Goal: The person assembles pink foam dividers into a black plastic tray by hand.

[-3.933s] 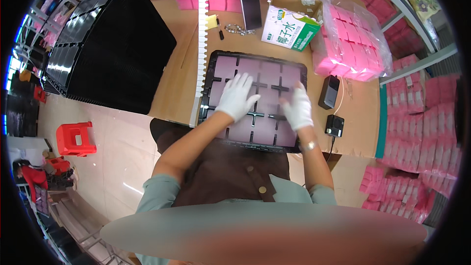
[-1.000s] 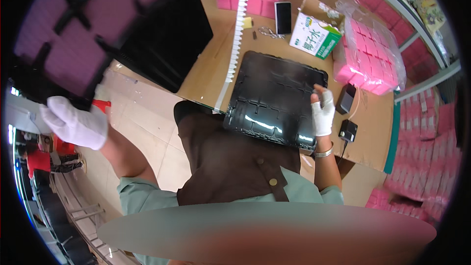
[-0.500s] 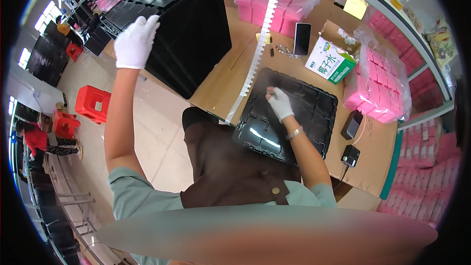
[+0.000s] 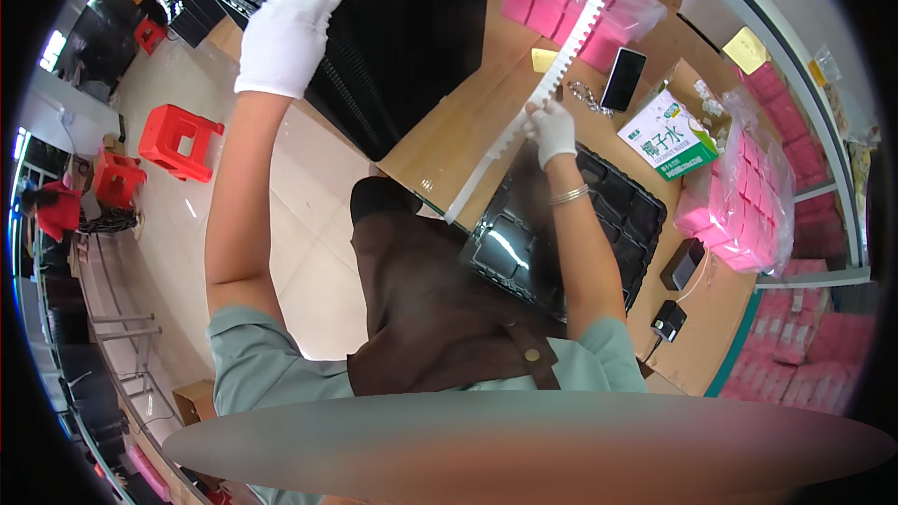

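Note:
My left hand (image 4: pixel 288 37), in a white glove, is raised at the near left edge of a tall black stack of plastic trays (image 4: pixel 407 47). Its fingers are loosely bent and apart, with nothing visible in them; whether they touch the stack I cannot tell. My right hand (image 4: pixel 552 131), gloved with bare fingertips, is closed beside a long white toothed strip (image 4: pixel 491 161) that crosses the table. What the fingertips pinch, if anything, is hidden. Below this hand and forearm lies a flat black plastic tray (image 4: pixel 617 210) with a shiny surface.
A phone (image 4: pixel 623 79), a bead bracelet (image 4: pixel 587 96) and an open white-green carton (image 4: pixel 669 136) lie beyond the tray. Wrapped pink blocks (image 4: pixel 739 192) stand at right, near two small black devices (image 4: pixel 683 264). A red stool (image 4: pixel 180 142) is on the floor at left.
My right hand has moved from over the black tray to beside the toothed strip, its fingers closed. The view has shifted; my left hand stays by the stack.

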### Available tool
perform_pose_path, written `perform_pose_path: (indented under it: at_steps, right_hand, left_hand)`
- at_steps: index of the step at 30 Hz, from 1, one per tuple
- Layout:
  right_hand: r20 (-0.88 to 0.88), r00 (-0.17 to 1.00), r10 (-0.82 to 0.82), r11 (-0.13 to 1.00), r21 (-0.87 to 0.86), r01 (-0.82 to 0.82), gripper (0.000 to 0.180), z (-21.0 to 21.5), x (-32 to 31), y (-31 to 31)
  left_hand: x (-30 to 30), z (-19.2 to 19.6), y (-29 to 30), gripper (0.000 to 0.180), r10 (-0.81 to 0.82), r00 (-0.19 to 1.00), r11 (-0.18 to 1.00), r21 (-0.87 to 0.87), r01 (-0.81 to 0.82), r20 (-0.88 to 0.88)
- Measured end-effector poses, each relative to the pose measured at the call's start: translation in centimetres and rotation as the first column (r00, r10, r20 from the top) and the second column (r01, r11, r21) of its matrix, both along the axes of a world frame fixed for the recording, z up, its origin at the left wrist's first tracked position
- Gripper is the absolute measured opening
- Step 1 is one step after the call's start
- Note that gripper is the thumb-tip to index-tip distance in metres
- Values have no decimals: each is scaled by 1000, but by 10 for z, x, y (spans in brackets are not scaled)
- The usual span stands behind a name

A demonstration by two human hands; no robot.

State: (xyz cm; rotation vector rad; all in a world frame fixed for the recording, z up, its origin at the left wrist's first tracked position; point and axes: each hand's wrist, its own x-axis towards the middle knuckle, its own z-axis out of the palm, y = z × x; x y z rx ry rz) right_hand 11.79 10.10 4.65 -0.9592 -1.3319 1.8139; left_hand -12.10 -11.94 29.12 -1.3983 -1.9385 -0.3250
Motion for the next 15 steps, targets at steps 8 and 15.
perform_pose_path:
  at_steps: [8,15]
  right_hand:
    - [-34,999,-23,994,103,27,11,51,19,-31]
    - [-99,995,-4,990,142,18,23,73,34,-79]
  left_hand:
    - [82,-42,14,30,-362,917,908,286,305,170]
    - [134,-184,61,24,-135,-247,929,209,306,960]
